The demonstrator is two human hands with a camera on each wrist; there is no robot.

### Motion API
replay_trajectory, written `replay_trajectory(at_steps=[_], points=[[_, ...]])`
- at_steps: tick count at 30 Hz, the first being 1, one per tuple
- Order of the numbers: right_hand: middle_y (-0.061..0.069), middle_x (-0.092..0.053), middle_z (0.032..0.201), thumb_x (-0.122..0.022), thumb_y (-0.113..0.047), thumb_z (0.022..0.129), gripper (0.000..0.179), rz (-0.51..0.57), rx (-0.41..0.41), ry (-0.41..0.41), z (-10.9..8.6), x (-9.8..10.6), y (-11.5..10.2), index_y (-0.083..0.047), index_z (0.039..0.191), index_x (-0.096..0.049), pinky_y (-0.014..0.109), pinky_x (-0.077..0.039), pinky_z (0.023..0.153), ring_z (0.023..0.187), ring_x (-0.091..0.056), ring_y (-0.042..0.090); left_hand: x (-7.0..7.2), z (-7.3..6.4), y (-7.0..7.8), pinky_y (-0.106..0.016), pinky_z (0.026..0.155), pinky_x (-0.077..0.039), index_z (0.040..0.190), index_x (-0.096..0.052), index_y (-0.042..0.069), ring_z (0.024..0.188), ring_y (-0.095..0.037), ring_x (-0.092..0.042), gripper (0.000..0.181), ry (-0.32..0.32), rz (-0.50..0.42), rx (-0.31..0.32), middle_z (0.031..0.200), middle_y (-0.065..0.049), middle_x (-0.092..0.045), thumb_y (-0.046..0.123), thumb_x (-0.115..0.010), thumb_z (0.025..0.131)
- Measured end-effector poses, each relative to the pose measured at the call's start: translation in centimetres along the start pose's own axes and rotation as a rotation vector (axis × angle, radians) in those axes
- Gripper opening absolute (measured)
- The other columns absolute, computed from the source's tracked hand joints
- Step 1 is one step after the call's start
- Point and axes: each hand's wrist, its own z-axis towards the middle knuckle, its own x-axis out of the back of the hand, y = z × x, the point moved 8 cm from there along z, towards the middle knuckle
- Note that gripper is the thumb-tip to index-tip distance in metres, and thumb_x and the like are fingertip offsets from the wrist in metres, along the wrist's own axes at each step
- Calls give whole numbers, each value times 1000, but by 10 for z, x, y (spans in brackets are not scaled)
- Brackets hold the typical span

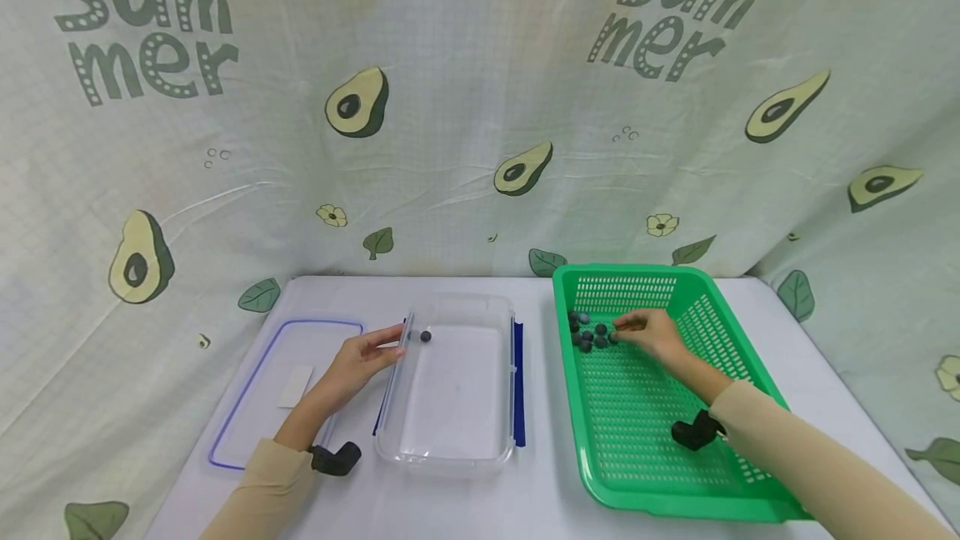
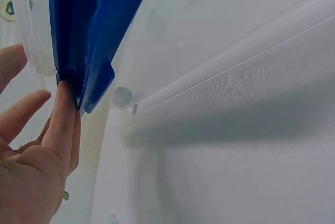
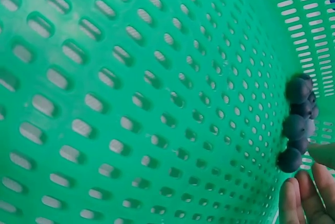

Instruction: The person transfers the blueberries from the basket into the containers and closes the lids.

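Observation:
A clear plastic box (image 1: 457,465) with blue side clasps (image 1: 519,386) stands mid-table, one blueberry (image 1: 426,337) inside near its far left corner. My left hand (image 1: 367,358) is at the box's left rim; in the left wrist view its extended fingers (image 2: 63,124) touch the blue clasp, thumb apart. Several dark blueberries (image 1: 587,337) are grouped in the green basket's far left part. Over them reaches my right hand (image 1: 651,333), fingertips right at the nearest blueberry (image 1: 613,338), thumb and fingers spread. In the right wrist view the blueberries (image 3: 297,127) sit just beyond the fingertips.
The green perforated basket (image 1: 637,502) takes up the right side of the table. A clear lid with a blue seal (image 1: 258,382) lies to the left, under my left forearm, with a white label (image 1: 296,387) on it. A printed curtain (image 1: 442,107) hangs behind the table.

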Motion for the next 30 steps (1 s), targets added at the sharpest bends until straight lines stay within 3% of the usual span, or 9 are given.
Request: replay_trajectory(at_steps=[10,21,30], points=[[18,-71,93,-74,-2,88,23,-6,-6,-23,-4,-10,4,12,107,-69,40,-58,73,86,-68,31,2,0,-2,-37,103,-47,145,-48,-1,126,-34,-55,58,3,-1,0,147,-21,-48,24,-69,96],[18,-70,87,-73,2,87,19,-29,26,11,-3,-9,3,12,103,-70,32,-56,65,77,-66,23,0,2,-2,-36,102,-48,145,-49,0,126,-33,-55,58,3,33,-12,146,-21,-49,26,-68,97],[21,-71,92,-74,0,87,18,-20,23,47,-2,-1,2,11,101,-71,37,-58,68,82,-69,30,0,2,-3,-36,102,-47,145,-49,0,127,-34,-54,58,1,6,-11,147,-21,-48,24,-69,96]])
